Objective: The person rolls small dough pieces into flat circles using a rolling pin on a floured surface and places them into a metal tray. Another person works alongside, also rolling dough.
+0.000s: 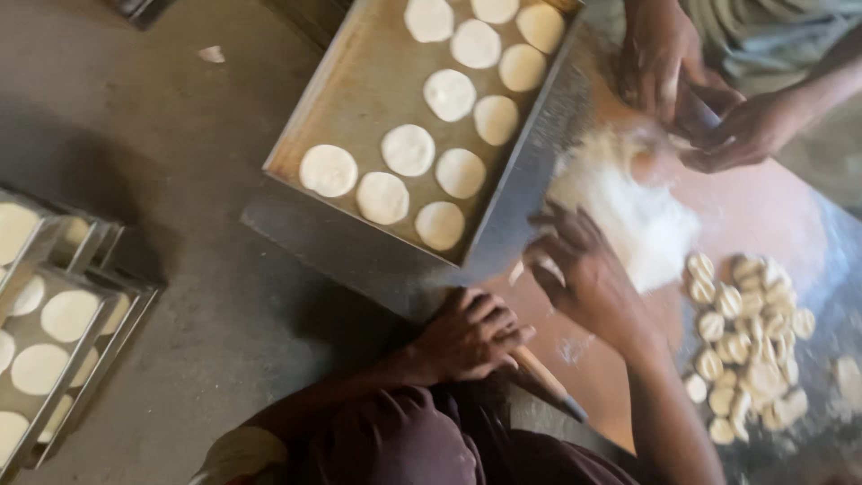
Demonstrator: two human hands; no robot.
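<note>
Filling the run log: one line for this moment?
left hand: grips rolling pin | right hand: open, at flour pile | tray: dough discs

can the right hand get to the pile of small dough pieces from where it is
Probably yes. The right hand rests fingers spread at the edge of the flour heap, and the pile of small dough pieces lies just beside its forearm on the same board, with nothing between them. The left hand grips a wooden rolling pin.
</note>
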